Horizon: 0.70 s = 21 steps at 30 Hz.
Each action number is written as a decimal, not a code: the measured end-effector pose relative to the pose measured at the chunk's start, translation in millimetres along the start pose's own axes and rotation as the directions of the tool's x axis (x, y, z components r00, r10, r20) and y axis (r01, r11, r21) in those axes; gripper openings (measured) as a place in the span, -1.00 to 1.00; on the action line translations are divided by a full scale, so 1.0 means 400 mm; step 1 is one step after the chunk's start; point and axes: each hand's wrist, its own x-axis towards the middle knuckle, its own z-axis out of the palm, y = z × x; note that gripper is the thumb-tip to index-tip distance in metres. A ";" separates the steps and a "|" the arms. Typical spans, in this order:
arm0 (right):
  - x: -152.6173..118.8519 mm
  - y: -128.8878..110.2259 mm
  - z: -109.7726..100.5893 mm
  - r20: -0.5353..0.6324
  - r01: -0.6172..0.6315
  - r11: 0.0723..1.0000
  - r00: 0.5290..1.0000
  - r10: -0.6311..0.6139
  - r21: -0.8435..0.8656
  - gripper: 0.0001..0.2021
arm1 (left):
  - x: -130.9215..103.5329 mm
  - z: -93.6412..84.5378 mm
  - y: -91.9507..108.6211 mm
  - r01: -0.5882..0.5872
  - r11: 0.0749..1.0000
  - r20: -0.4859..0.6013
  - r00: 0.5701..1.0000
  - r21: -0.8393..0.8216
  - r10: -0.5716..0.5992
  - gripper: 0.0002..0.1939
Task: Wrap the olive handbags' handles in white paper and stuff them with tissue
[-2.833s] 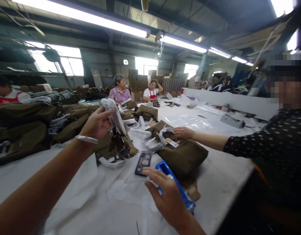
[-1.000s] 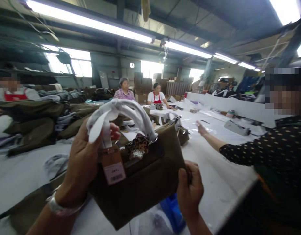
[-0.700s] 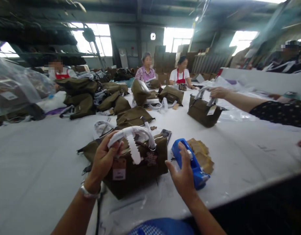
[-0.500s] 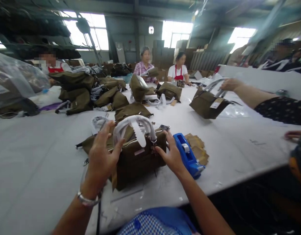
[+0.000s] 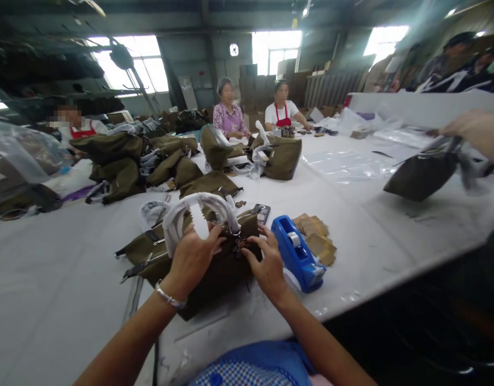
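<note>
An olive-brown handbag [image 5: 218,279] stands on the white table in front of me, its handles [image 5: 199,206] wrapped in white padding. My left hand [image 5: 196,260] is closed at the bag's upper front, below the handle, with some fingertips hidden. A small dark patterned charm [image 5: 239,246] hangs from the ring at the handle's base. The thumb and bent fingers of my right hand [image 5: 267,262] are at the charm's right edge. Another olive bag [image 5: 140,249] lies partly behind, to the left.
A blue tape dispenser [image 5: 297,254] sits right of the bag, beside brown paper tags [image 5: 317,236]. Behind lie a phone [image 5: 263,213] and a heap of olive bags [image 5: 122,171]. At right, a co-worker's hand [image 5: 476,131] holds another bag [image 5: 424,174]. Two co-workers sit across the table.
My left hand has moved from the bag's left side to its front below the handle. My right hand has closed in on the charm. The co-worker's bag has moved right.
</note>
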 end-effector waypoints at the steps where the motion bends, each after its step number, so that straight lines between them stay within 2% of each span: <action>1: 0.000 -0.001 -0.003 -0.010 0.003 1.000 1.000 -0.003 0.003 -0.86 | -0.012 -0.011 0.014 0.005 1.000 0.003 1.000 0.024 -0.005 -0.79; 4: -0.005 -0.009 -0.014 0.008 -0.007 0.998 1.000 0.007 0.058 -0.87 | -0.057 -0.028 0.059 0.051 0.998 -0.004 0.999 -0.028 -0.051 -0.75; 6: -0.008 -0.011 -0.025 0.084 -0.069 0.988 0.995 0.057 0.142 -0.86 | -0.078 -0.022 0.077 0.099 0.970 0.006 0.995 -0.220 -0.100 -0.71; 8: -0.008 -0.008 -0.039 0.178 -0.198 0.945 0.972 0.155 0.259 -0.85 | -0.088 -0.007 0.082 0.203 0.868 0.075 0.979 -0.452 -0.190 -0.69; 10: -0.007 0.000 -0.053 0.305 -0.390 0.820 0.911 0.278 0.419 -0.79 | -0.092 0.011 0.080 0.371 0.701 0.190 0.926 -0.609 -0.325 -0.66; 12: -0.006 0.006 -0.061 0.486 -0.583 0.602 0.805 0.339 0.546 -0.68 | -0.098 0.027 0.078 0.502 0.550 0.275 0.852 -0.667 -0.444 -0.58; 13: -0.008 0.005 -0.061 0.562 -0.648 0.507 0.756 0.336 0.569 -0.62 | -0.102 0.035 0.079 0.535 0.509 0.290 0.826 -0.674 -0.483 -0.53; 14: -0.011 0.002 -0.058 0.606 -0.680 0.463 0.727 0.323 0.569 -0.61 | -0.108 0.042 0.080 0.551 0.486 0.294 0.810 -0.679 -0.507 -0.49; 15: -0.015 -0.003 -0.053 0.606 -0.670 0.487 0.732 0.311 0.559 -0.63 | -0.115 0.049 0.082 0.558 0.463 0.300 0.801 -0.689 -0.519 -0.45; 17: -0.025 -0.019 -0.037 0.490 -0.528 0.673 0.828 0.273 0.518 -0.73 | -0.130 0.062 0.088 0.564 0.395 0.336 0.791 -0.726 -0.512 -0.36; 19: -0.035 -0.034 -0.022 0.351 -0.311 0.849 0.922 0.162 0.426 -0.79 | -0.142 0.072 0.094 0.572 0.339 0.371 0.782 -0.747 -0.501 -0.32; 20: -0.038 -0.040 -0.019 0.319 -0.215 0.896 0.944 0.089 0.387 -0.78 | -0.147 0.077 0.096 0.573 0.339 0.369 0.779 -0.746 -0.506 -0.32; 21: -0.039 -0.044 -0.020 0.323 -0.147 0.920 0.946 0.023 0.363 -0.75 | -0.150 0.080 0.097 0.574 0.349 0.359 0.778 -0.740 -0.516 -0.33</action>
